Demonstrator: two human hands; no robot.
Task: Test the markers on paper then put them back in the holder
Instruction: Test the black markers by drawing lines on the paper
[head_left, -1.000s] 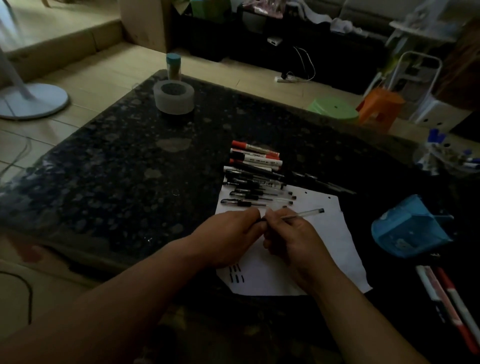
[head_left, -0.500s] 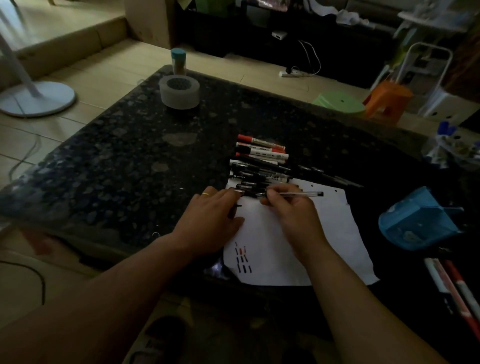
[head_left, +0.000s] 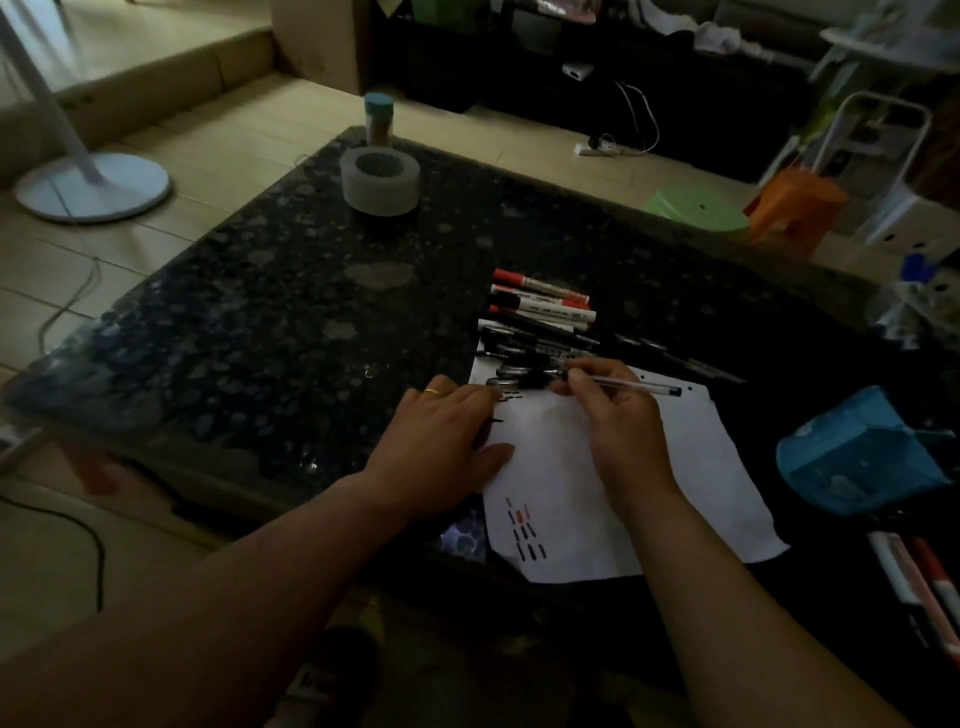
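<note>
A white sheet of paper (head_left: 701, 467) lies on the dark stone table (head_left: 270, 322), with short red and black test strokes near its front corner. My right hand (head_left: 618, 415) pinches a clear-barrelled pen (head_left: 639, 387) that points right, at the paper's far edge. My left hand (head_left: 441, 441) rests flat on the paper's left edge, a ring on one finger. A row of red, white and black markers (head_left: 540, 306) lies just beyond the paper. The blue holder (head_left: 857, 457) lies tipped on its side at the right.
A grey tape roll (head_left: 379, 179) and a teal-capped bottle (head_left: 378, 117) stand at the table's far left. More markers (head_left: 914, 577) lie at the front right edge. A fan base (head_left: 93, 187), green and orange stools (head_left: 795, 208) stand on the floor.
Both hands moved away from me toward the marker row; my left hand let go of the pen and flattened on the paper. The pen stays in my right hand.
</note>
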